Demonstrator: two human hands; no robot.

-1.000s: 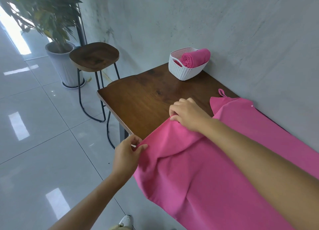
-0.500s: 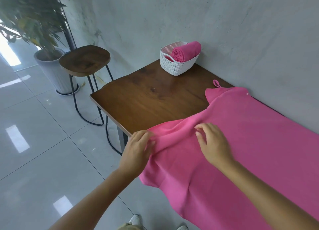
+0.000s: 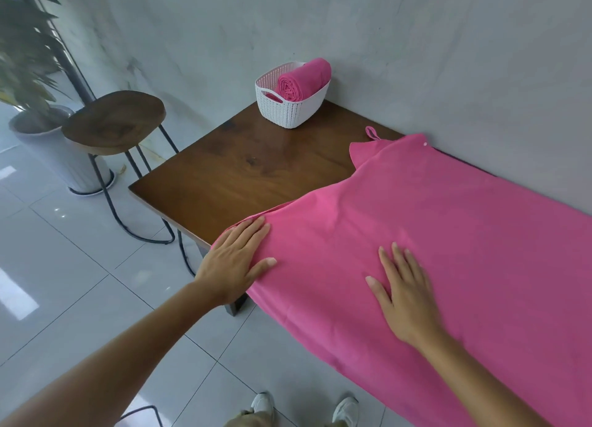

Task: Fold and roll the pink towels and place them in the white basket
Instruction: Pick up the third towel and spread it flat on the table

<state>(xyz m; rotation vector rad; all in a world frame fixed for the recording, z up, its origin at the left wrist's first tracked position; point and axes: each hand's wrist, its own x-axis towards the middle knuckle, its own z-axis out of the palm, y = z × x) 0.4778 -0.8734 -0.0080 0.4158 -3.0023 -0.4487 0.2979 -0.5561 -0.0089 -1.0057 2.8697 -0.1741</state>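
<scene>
A large pink towel lies spread over the right part of the dark wooden table, its near edge hanging over the table's front. My left hand rests flat, fingers apart, on the towel's left front corner. Palm down on the cloth, my right hand lies further right with spread fingers. At the table's far corner against the wall stands the white basket, and a rolled pink towel sticks out of it.
A round wooden stool on black metal legs stands left of the table. Behind it is a potted plant in a grey pot. A grey wall runs along the table's far side. Glossy floor tiles lie below, with my shoes visible.
Both hands let go of the pinched towel edge and now lie flat on it. The folded-over left corner has been laid down at the table's front, and the cloth lies smoother.
</scene>
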